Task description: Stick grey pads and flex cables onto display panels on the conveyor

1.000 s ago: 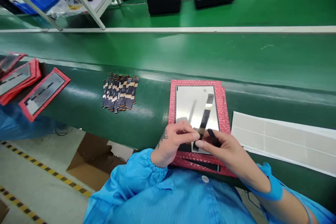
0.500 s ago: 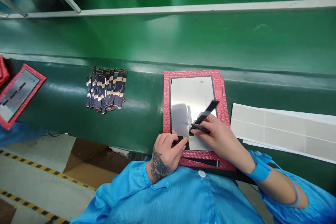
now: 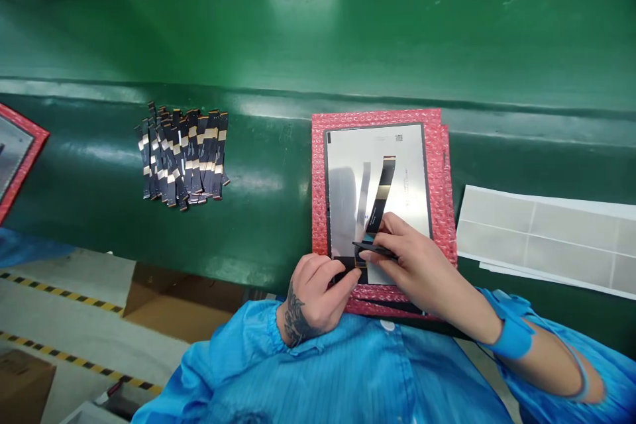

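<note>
A silver display panel lies on a stack of pink bubble-wrap sheets at the near edge of the green bench. A black-and-tan flex cable rests slanted on the panel, its lower end between my hands. My right hand is closed on a thin black tool and presses the cable's lower end. My left hand is curled, fingertips pinched at the panel's bottom edge beside the cable end.
A fanned pile of several flex cables lies to the left. White backing sheets lie to the right. Another pink-wrapped panel shows at the left edge. A cardboard box sits on the floor below.
The view has tilted downward. The flex cable, lifted at an angle half a second ago, now lies flat on the panel. Both hands stay at its lower end.
</note>
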`<state>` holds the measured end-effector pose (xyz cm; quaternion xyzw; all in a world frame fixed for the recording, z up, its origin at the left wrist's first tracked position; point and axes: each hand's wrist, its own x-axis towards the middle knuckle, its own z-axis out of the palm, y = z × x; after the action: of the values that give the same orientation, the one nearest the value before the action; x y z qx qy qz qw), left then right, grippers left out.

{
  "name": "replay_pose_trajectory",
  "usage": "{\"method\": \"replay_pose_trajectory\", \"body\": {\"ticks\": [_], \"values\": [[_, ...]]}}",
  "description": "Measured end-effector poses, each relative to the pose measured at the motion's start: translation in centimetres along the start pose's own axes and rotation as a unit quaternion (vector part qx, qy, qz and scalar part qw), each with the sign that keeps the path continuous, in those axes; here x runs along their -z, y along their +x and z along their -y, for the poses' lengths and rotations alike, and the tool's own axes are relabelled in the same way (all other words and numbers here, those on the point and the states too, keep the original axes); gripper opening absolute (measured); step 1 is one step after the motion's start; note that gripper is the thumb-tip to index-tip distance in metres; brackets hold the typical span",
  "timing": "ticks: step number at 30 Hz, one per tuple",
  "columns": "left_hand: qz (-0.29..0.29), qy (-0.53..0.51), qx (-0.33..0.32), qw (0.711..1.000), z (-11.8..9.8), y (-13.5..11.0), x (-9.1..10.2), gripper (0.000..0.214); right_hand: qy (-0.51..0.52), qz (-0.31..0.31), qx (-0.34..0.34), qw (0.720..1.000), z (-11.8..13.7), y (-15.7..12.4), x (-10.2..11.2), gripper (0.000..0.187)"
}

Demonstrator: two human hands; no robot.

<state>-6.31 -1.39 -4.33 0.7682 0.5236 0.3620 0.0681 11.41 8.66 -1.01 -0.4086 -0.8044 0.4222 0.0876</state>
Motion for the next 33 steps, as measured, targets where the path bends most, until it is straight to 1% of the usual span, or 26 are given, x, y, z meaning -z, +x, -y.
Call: {"method": "replay_pose_trajectory", "body": {"ticks": [4,8,12,18,24,29,33], "values": [[0.002,-0.002,0.009,1.000,-0.05,0.04,0.02,0.020,-0.006,0.022,-0.007,1.000,-0.17,-0.10,0.19,0.023],[0.005,0.000,0.009,1.000,0.04,0.10,0.06,0.020,0.009,0.036,-0.023,0.999,-0.18,-0.11,0.34,0.021],[0.002,-0.004,0.009,1.000,0.03,0.16,0.03,0.020,0.019,0.033,-0.031,0.999,0.00,-0.07,0.42,0.020],[0.011,0.002,0.021,1.000,-0.14,0.13,0.11,0.021,-0.001,0.031,-0.026,0.999,0.12,-0.12,0.30,0.022],[0.002,0.002,0.009,1.000,-0.05,0.27,0.09,0.020,-0.011,0.031,-0.014,0.999,0.03,-0.14,0.15,0.022],[0.004,0.007,0.021,1.000,-0.09,0.19,0.08,0.019,-0.030,0.036,-0.011,0.999,0.38,-0.08,0.25,0.023],[0.007,-0.002,0.017,1.000,-0.12,0.08,0.12,0.017,-0.042,0.030,-0.005,0.999,0.58,-0.06,0.29,0.024]]}}
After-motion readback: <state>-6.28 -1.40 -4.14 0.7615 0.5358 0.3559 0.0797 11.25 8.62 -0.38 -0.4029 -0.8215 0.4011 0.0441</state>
